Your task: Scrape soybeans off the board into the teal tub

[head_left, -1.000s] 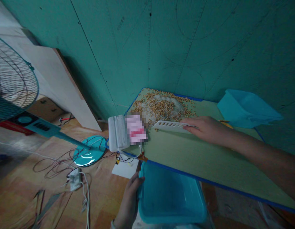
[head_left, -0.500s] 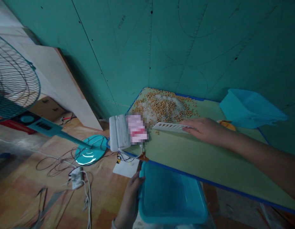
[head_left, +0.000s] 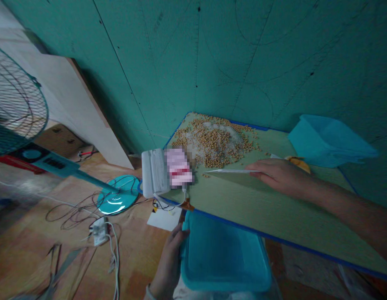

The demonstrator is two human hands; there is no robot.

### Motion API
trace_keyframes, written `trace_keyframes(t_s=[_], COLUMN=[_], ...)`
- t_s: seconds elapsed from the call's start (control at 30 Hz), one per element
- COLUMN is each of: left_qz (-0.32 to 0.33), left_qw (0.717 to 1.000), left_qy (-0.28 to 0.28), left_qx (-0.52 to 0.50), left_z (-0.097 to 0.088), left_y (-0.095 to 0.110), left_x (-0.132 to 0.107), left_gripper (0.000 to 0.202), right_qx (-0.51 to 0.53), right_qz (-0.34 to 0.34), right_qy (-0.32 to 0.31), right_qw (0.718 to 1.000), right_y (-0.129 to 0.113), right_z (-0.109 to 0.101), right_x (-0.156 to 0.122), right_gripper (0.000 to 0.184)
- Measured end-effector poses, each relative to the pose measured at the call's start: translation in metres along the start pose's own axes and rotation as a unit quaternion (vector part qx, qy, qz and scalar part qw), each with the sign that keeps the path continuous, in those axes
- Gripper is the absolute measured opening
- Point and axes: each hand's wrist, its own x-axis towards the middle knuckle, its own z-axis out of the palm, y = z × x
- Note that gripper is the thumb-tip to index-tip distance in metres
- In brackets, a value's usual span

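My right hand is closed on a thin white slotted plate, now seen nearly edge-on over the table. Behind it spreads a heap of tan, soybean-like beans, mixed with whitish translucent grains. A few stray beans lie by the plate's tip. Below the table's front edge, my left hand grips the left rim of a blue plastic bin. The part of the plate inside my right hand is hidden.
A white device and a blurred pink item, with a cable, sit at the table's left end. Folded blue fabric-like bins stand at the right. A fan, cords and a power strip occupy the floor left.
My right hand has moved slightly right and toward me. The slotted plate has tipped from showing its slots to edge-on and stands farther from the heap. My left hand keeps its grip.
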Motion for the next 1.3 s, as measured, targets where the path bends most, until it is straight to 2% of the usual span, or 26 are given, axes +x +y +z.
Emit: trace_keyframes(t_s=[0.2,0.37,0.57,0.73,1.13,1.3], left_qz=[0.013,0.013,0.009,0.008,0.015,0.004], left_qw=[0.999,0.999,0.999,0.999,0.998,0.999], left_qy=[-0.011,-0.041,-0.030,-0.035,-0.031,-0.033], left_qx=[0.037,0.011,0.024,0.025,0.046,0.038], left_z=[-0.002,-0.003,-0.004,-0.005,-0.009,-0.007], left_y=[-0.003,-0.005,-0.006,-0.006,-0.010,-0.008], left_x=[0.004,0.005,0.004,0.003,0.014,0.010], left_gripper=[0.013,0.013,0.017,0.016,0.018,0.021], right_qx=[0.007,-0.003,-0.012,-0.019,0.001,0.003], right_qz=[-0.004,0.014,0.006,-0.011,0.001,-0.013], right_qy=[0.024,0.032,0.028,-0.004,0.005,-0.005], right_qw=[1.000,0.999,1.000,1.000,1.000,1.000], right_y=[0.002,-0.004,-0.009,-0.006,-0.005,-0.005], right_z=[0.002,-0.002,-0.004,-0.003,-0.002,-0.003], right_x=[-0.004,0.000,0.009,0.013,0.000,0.001], right_gripper=[0.024,0.025,0.024,0.024,0.025,0.025])
